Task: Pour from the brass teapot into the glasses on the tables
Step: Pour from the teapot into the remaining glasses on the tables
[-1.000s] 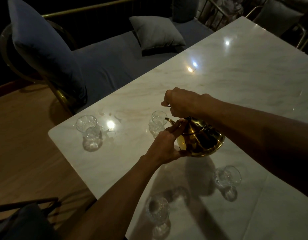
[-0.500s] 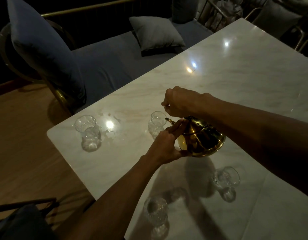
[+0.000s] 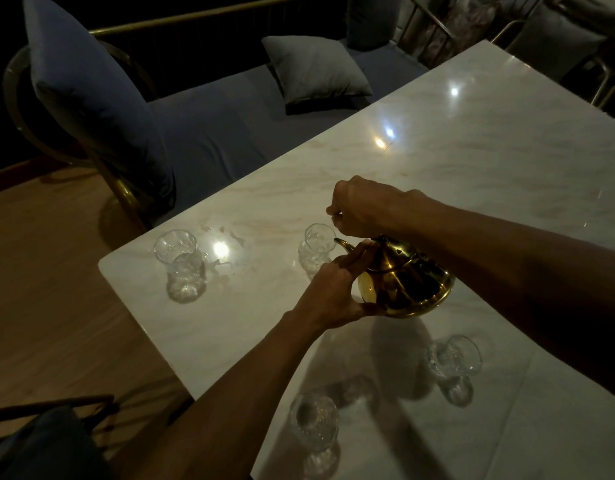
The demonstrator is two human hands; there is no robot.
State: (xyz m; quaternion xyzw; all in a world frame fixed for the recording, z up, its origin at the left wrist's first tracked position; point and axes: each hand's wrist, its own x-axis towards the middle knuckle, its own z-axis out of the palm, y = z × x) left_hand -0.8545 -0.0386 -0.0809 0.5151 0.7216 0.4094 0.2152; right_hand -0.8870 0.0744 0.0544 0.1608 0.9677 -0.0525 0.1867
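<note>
A brass teapot (image 3: 404,280) is tilted over the white marble table (image 3: 472,161), its spout tip at the rim of a clear glass (image 3: 316,244). My right hand (image 3: 363,207) grips the pot's top handle from above. My left hand (image 3: 333,292) holds the pot's body and spout side, fingers curled against it. Another glass (image 3: 178,259) stands near the table's left corner. Two more glasses stand nearer me, one at the front edge (image 3: 314,426) and one to the right (image 3: 453,358).
A blue upholstered chair (image 3: 91,98) and a blue bench with a grey cushion (image 3: 313,69) stand beyond the table's left edge. Wooden floor (image 3: 50,289) lies to the left. A dark chair seat (image 3: 46,445) sits at bottom left.
The pot and both hands have held nearly the same place, spout at the middle glass. The view has shifted only slightly.
</note>
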